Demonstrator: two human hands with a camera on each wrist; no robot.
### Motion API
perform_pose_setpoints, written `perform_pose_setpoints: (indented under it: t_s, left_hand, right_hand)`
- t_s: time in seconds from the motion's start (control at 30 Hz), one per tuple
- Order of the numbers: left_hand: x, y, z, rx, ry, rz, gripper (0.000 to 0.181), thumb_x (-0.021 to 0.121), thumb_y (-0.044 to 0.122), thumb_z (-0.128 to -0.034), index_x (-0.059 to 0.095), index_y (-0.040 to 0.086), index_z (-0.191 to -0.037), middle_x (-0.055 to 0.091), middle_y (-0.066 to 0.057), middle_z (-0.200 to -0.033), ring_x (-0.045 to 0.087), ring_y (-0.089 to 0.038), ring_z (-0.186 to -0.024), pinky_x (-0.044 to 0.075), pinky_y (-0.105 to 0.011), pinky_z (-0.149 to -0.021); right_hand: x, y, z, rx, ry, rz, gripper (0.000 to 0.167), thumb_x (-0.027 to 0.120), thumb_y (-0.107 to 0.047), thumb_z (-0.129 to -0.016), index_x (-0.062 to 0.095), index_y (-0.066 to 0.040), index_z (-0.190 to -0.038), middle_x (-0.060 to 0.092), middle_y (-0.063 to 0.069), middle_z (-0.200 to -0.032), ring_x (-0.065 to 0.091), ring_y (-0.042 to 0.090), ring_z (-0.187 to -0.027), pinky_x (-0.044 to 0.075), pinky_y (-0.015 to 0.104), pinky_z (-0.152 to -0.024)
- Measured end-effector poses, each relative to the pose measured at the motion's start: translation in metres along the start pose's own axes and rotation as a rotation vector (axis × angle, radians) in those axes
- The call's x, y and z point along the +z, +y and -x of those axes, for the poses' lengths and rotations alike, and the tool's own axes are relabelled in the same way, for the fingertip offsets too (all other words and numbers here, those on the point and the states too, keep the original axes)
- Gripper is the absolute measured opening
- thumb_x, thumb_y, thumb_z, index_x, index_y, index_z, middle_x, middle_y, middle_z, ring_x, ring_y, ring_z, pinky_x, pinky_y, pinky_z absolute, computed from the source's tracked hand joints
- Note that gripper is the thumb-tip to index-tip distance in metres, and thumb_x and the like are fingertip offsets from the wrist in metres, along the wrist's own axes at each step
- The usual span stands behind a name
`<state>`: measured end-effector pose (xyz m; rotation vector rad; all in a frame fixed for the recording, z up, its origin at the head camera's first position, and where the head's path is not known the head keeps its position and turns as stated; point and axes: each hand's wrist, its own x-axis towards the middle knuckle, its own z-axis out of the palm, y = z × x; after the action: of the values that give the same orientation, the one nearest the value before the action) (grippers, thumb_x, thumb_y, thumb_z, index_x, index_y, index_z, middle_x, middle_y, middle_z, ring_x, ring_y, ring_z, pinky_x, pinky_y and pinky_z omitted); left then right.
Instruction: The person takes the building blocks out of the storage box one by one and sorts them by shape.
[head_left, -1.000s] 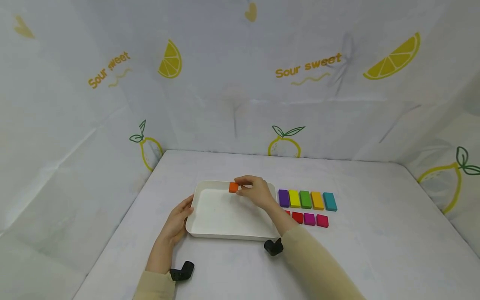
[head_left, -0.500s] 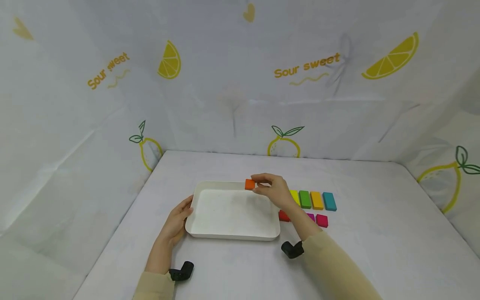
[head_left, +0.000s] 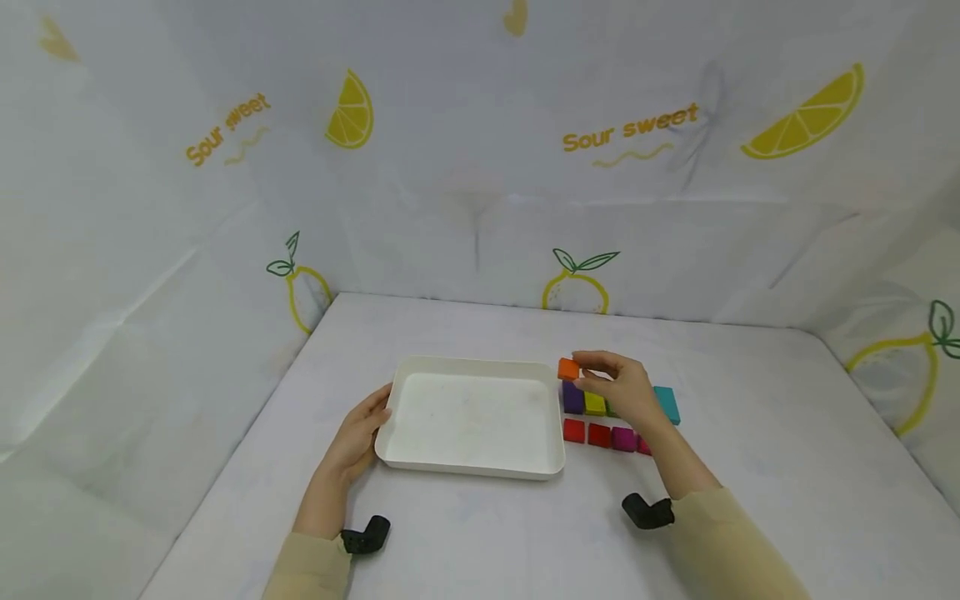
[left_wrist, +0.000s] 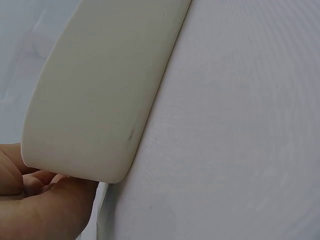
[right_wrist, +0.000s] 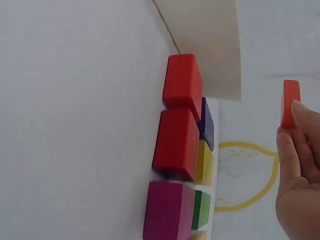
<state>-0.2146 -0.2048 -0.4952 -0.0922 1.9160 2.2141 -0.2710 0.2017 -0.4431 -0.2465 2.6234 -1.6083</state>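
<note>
Between the thumb and fingers of my right hand point(head_left: 622, 390) an orange block point(head_left: 568, 369) is pinched, raised above the row of blocks. The right wrist view also shows this orange block point(right_wrist: 288, 102) at the fingertips. A shallow white tray point(head_left: 468, 425) lies on the table, and my left hand point(head_left: 357, 437) grips its left side. Under the orange block is a purple block point(head_left: 573, 398), with a yellow block point(head_left: 595, 404) beside it. A teal block point(head_left: 667, 405) ends that row. My right hand partly hides the blocks between.
Nearer me runs a second row: two red blocks point(head_left: 573, 431), a magenta block point(head_left: 623, 439) and a crimson block point(head_left: 644, 447), partly covered by the wrist. White cloth point(head_left: 450, 167) printed with lemons rises behind the table.
My right hand has carried the orange block rightward, from over the tray's far side to just above the purple block. My left hand stays at the tray. The head view has shifted slightly.
</note>
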Motion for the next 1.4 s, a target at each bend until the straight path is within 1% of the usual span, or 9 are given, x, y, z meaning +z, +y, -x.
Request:
perform_pose_setpoints:
  t_s: [0.13,0.3,0.57,0.67,0.73,0.8,0.93,1.23,1.4]
  left_hand:
    - [0.000,-0.002,-0.001,-0.003,0.004,-0.008,0.054,0.031,0.005,-0.1055,0.015,0.003,-0.158,0.013,-0.013,-0.168,0.016,-0.027,-0.155,0.040,-0.019,-0.109]
    - [-0.001,-0.002,0.001,-0.002,-0.001,0.007,0.055,0.030,0.005,-0.1059,0.014,0.003,-0.158,0.010,-0.013,-0.168,0.012,-0.029,-0.156,0.019,-0.042,-0.126]
    - [-0.001,-0.001,-0.001,-0.001,0.001,0.014,0.054,0.031,0.005,-0.1059,0.015,0.003,-0.158,0.011,-0.012,-0.168,0.012,-0.029,-0.156,0.019,-0.044,-0.126]
    - [0.000,0.000,-0.002,-0.011,-0.002,0.000,0.055,0.032,0.006,-0.1060,0.015,0.004,-0.158,0.012,-0.012,-0.168,0.014,-0.028,-0.156,0.025,-0.037,-0.123]
    - [0.000,0.000,-0.001,-0.017,-0.004,-0.009,0.055,0.032,0.006,-0.1059,0.015,0.004,-0.158,0.012,-0.012,-0.168,0.015,-0.027,-0.156,0.033,-0.028,-0.118]
    - [0.000,0.000,-0.001,-0.018,-0.007,-0.012,0.055,0.032,0.006,-0.1059,0.015,0.004,-0.158,0.012,-0.012,-0.168,0.015,-0.027,-0.156,0.038,-0.018,-0.110]
    - [0.000,0.000,-0.001,-0.016,-0.004,-0.008,0.055,0.032,0.005,-0.1057,0.016,0.004,-0.158,0.012,-0.012,-0.168,0.015,-0.028,-0.155,0.042,-0.009,-0.097]
    - [0.000,-0.001,-0.001,-0.015,-0.001,-0.001,0.055,0.031,0.005,-0.1056,0.016,0.004,-0.158,0.012,-0.012,-0.168,0.015,-0.028,-0.155,0.043,-0.006,-0.093]
    - [-0.001,-0.001,0.000,-0.009,-0.001,0.013,0.055,0.031,0.004,-0.1055,0.016,0.004,-0.158,0.012,-0.012,-0.168,0.016,-0.027,-0.155,0.044,-0.006,-0.093]
  right_hand:
    - [-0.014,0.008,0.009,0.003,0.013,0.039,0.046,0.069,-0.028,-0.093,0.060,-0.012,-0.134,0.061,0.013,-0.138,0.055,0.032,-0.132,0.054,0.017,-0.094]
    - [-0.031,0.015,0.022,0.039,0.013,0.105,0.047,0.067,-0.033,-0.093,0.059,-0.014,-0.136,0.060,0.013,-0.139,0.050,0.035,-0.135,0.053,0.011,-0.090]
    - [-0.059,0.033,0.051,0.076,0.023,0.161,0.051,0.065,-0.041,-0.094,0.058,-0.014,-0.137,0.058,0.014,-0.141,0.047,0.033,-0.135,0.041,0.000,-0.085]
    - [-0.068,0.045,0.063,0.071,0.031,0.210,0.053,0.066,-0.043,-0.093,0.059,-0.013,-0.136,0.058,0.015,-0.141,0.047,0.033,-0.133,0.041,-0.001,-0.084]
    - [-0.074,0.053,0.070,0.072,0.041,0.231,0.052,0.066,-0.044,-0.092,0.060,-0.013,-0.135,0.060,0.011,-0.139,0.050,0.022,-0.130,0.043,0.000,-0.084]
    - [-0.078,0.059,0.076,0.076,0.050,0.250,0.052,0.066,-0.044,-0.092,0.060,-0.013,-0.134,0.064,-0.002,-0.133,0.050,0.003,-0.122,0.045,0.001,-0.083]
    - [-0.087,0.066,0.085,0.096,0.070,0.275,0.054,0.066,-0.048,-0.091,0.061,-0.015,-0.134,0.059,-0.027,-0.119,0.036,-0.024,-0.104,0.045,0.002,-0.081]
    - [-0.107,0.075,0.094,0.150,0.015,0.302,0.057,0.068,-0.049,-0.089,0.060,-0.015,-0.135,0.067,-0.014,-0.121,0.042,-0.022,-0.103,0.045,0.004,-0.079]
    - [-0.114,0.082,0.096,0.175,-0.033,0.269,0.057,0.071,-0.043,-0.088,0.061,-0.011,-0.134,0.070,-0.010,-0.119,0.041,-0.029,-0.097,0.046,0.005,-0.079]
